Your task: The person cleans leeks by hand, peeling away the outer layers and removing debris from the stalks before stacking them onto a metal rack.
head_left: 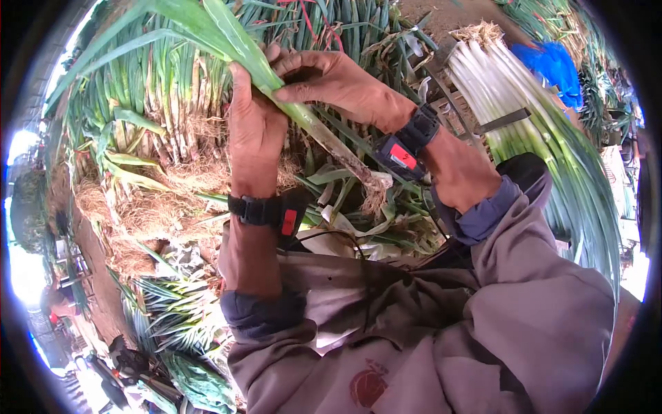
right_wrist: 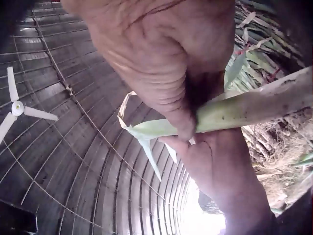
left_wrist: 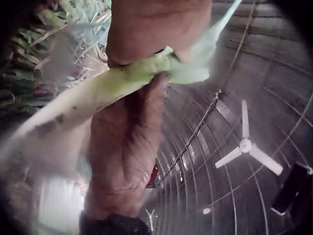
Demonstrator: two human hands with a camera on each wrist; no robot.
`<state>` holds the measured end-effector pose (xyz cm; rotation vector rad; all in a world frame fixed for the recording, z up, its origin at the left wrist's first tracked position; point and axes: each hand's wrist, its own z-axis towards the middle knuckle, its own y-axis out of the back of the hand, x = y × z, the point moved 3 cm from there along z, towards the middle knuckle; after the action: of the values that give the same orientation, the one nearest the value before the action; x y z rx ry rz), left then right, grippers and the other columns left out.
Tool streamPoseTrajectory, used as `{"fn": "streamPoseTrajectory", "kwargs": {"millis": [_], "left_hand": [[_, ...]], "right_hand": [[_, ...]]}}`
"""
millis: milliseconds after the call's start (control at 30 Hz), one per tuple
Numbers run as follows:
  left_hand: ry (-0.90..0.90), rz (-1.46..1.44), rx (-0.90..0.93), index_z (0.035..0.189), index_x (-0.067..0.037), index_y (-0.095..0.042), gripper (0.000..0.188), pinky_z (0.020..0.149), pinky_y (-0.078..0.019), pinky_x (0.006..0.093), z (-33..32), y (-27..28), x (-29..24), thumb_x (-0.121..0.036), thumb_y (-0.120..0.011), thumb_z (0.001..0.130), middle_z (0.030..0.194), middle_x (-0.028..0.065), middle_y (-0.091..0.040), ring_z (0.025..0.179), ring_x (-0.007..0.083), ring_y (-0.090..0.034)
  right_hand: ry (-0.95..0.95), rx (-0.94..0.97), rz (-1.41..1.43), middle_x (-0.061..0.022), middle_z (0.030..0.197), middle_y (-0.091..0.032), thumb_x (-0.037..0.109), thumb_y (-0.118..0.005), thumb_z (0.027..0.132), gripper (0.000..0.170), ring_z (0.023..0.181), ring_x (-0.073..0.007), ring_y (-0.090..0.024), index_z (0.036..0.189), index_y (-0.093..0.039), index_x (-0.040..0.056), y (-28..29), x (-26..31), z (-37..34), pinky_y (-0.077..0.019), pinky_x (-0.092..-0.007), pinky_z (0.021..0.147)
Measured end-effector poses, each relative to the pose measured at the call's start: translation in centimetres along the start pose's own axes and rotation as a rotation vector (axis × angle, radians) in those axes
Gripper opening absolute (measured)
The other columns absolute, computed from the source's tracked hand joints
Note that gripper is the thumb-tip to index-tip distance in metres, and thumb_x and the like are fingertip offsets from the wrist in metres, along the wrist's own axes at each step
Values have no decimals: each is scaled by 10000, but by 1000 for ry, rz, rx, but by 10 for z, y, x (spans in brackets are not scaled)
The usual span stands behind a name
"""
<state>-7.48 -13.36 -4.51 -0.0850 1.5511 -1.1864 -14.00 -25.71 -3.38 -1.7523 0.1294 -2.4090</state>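
Note:
A large green onion [head_left: 310,124] slants across the head view, leaves up at the upper left and dirt-streaked root end down at the lower right. My left hand [head_left: 258,134] holds it where the leaves begin, thumb up along its left side. Higher on the right, my right hand [head_left: 345,86] pinches the same part between thumb and fingers. In the left wrist view both hands meet around the pale green onion [left_wrist: 112,88]. The right wrist view shows a leaf strip [right_wrist: 154,128] with a dry, curled tip beyond the right thumb.
Bunched, cleaned green onions [head_left: 496,90] with a dark band lie to the right, near a blue bag [head_left: 552,69]. Uncleaned ones with tangled roots [head_left: 152,207] are heaped at left. Stripped leaves [head_left: 345,207] litter the ground before the lap. A ceiling fan [left_wrist: 246,145] hangs overhead.

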Motion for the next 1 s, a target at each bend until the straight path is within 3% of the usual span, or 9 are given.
{"fn": "streamPoseTrajectory", "kwargs": {"millis": [133,400,533,600,667,867,900,967,1000], "left_hand": [[-42,-100,-70,1338,-16,-528,550,1136,-395,458,0,0,-2,-433,-580,983,1250,118,-636,1263,279,-531],[-76,-58,-143,1200,-11,-596,434,956,-520,375,3,17,5,-369,-660,964,1117,109,-657,1030,221,-626],[-147,17,-200,1157,-27,-607,366,836,-564,327,15,44,-16,-267,-736,912,1040,105,-669,927,204,-648],[-82,-89,-243,1151,-36,-601,369,737,-579,297,20,46,-37,-192,-779,868,976,105,-673,837,192,-650],[-131,-29,-293,1156,-30,-588,377,713,-580,302,21,51,-48,-183,-779,869,923,104,-670,802,194,-640],[-344,45,-318,1152,-13,-546,281,701,-544,283,15,71,-103,-179,-667,959,952,123,-644,836,178,-611],[-376,42,-363,1167,-32,-536,253,685,-523,303,17,88,-116,-182,-627,985,964,134,-655,823,184,-603],[-391,84,-542,1165,-44,-539,246,690,-519,321,4,66,-100,-188,-627,986,980,140,-663,822,189,-601],[-398,122,-722,1162,-56,-541,239,694,-514,339,-5,62,-95,-194,-627,987,996,146,-671,821,194,-600]], "right_hand": [[-42,-59,2,-39,1032,-694,138,-807,837,252,965,-119,-618,1040,-730,9,-1,-4,1,-489,-281,904],[185,-147,-705,-86,1027,-713,249,-813,811,273,946,-189,-663,984,-719,59,-2,8,-7,-509,-364,904],[55,120,-697,-82,964,-719,235,-770,858,202,894,-199,-693,963,-688,82,-28,8,-42,-551,-390,885],[33,-124,-27,-79,963,-720,160,-723,909,135,890,-152,-683,987,-675,61,-4,-15,-47,-556,-326,863],[-47,-176,69,-55,976,-711,101,-695,931,114,879,-110,-664,1011,-643,38,14,-1,-42,-548,-278,781],[-132,116,-751,-72,922,-651,111,-691,852,240,870,-127,-631,1063,-614,28,17,-52,-97,-524,-305,748],[-391,175,-1030,-72,856,-631,121,-668,828,262,823,-150,-631,1061,-612,15,21,-100,-135,-527,-326,719],[-940,209,-384,-152,988,-688,238,-687,875,391,874,-245,-630,1132,-623,-50,22,-155,-208,-506,-403,791],[-936,227,-385,-152,988,-688,238,-687,875,391,874,-245,-630,1132,-623,-50,23,-167,-214,-506,-403,791]]}}
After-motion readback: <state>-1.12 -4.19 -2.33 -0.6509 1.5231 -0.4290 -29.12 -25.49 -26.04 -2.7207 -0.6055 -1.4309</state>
